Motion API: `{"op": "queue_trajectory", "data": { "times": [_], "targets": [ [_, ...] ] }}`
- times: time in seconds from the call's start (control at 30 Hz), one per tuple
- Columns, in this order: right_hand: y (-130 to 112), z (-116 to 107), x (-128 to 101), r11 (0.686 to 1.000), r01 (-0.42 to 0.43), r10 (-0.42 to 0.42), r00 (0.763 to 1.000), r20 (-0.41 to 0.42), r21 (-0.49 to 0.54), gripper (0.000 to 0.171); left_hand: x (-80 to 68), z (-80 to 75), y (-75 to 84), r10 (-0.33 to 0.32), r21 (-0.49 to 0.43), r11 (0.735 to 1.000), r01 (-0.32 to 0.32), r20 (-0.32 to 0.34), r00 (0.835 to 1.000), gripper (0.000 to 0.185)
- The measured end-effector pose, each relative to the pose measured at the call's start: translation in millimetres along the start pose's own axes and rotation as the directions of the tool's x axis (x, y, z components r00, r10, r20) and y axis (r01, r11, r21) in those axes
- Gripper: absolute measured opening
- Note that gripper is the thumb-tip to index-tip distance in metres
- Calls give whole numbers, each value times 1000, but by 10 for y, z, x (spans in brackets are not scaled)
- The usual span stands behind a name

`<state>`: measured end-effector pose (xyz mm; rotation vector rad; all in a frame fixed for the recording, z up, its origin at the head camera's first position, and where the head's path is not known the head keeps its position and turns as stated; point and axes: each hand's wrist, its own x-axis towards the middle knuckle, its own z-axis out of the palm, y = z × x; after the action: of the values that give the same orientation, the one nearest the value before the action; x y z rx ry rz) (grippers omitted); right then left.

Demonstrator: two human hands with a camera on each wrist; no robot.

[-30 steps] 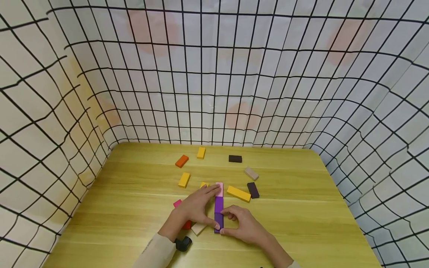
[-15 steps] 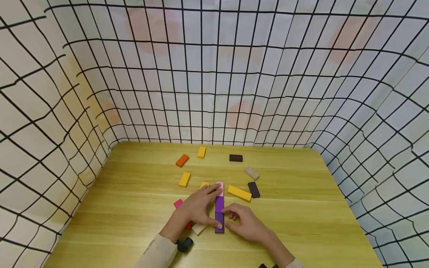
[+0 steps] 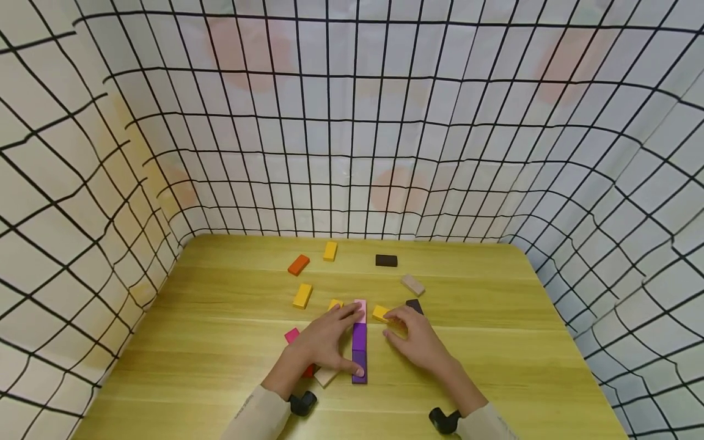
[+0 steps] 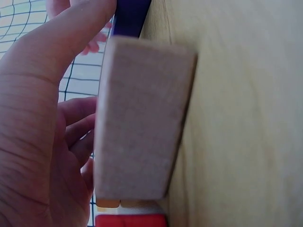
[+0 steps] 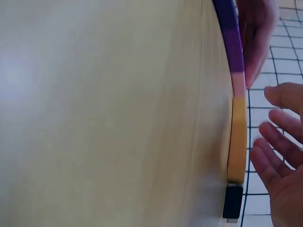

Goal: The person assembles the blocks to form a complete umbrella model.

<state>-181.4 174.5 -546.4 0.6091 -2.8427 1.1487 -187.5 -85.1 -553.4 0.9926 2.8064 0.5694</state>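
A straight row of a pink block (image 3: 360, 310), a purple block (image 3: 359, 337) and a dark purple block (image 3: 359, 360) lies on the table. My left hand (image 3: 321, 342) spans the row from its left side, thumb on the dark purple block and fingertips on the pink one. Over the long yellow block (image 3: 381, 313) is my right hand (image 3: 418, 339), covering part of it. Its fingers (image 5: 283, 142) are loosely bent with nothing between them; whether they touch the yellow block I cannot tell. A beige block (image 4: 142, 123) sits beside my left thumb.
Around the row lie a yellow block (image 3: 302, 296), an orange block (image 3: 299, 265), black blocks (image 3: 387, 261) and a pale block (image 3: 412, 285). A bright pink block (image 3: 291, 334) and a red block (image 3: 308, 370) are partly behind my left arm. Wire mesh (image 3: 352, 153) borders the table.
My right hand has left the dark purple block's side and moved forward and right, over the long yellow block. My left hand stays on the row.
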Motion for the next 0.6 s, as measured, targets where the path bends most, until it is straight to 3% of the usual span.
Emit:
{"op": "queue_trajectory", "data": {
  "times": [0.17, 0.6],
  "targets": [
    [63, 8, 128, 991, -4, -2, 999, -46, -132, 33, -19, -22, -23, 1, 0, 1000, -1, -1, 1000, 122],
    [122, 34, 245, 977, -55, 60, 998, 20, -207, 40, -4, 2, -4, 9, -12, 1000, -9, -9, 1000, 121]
  ]
}}
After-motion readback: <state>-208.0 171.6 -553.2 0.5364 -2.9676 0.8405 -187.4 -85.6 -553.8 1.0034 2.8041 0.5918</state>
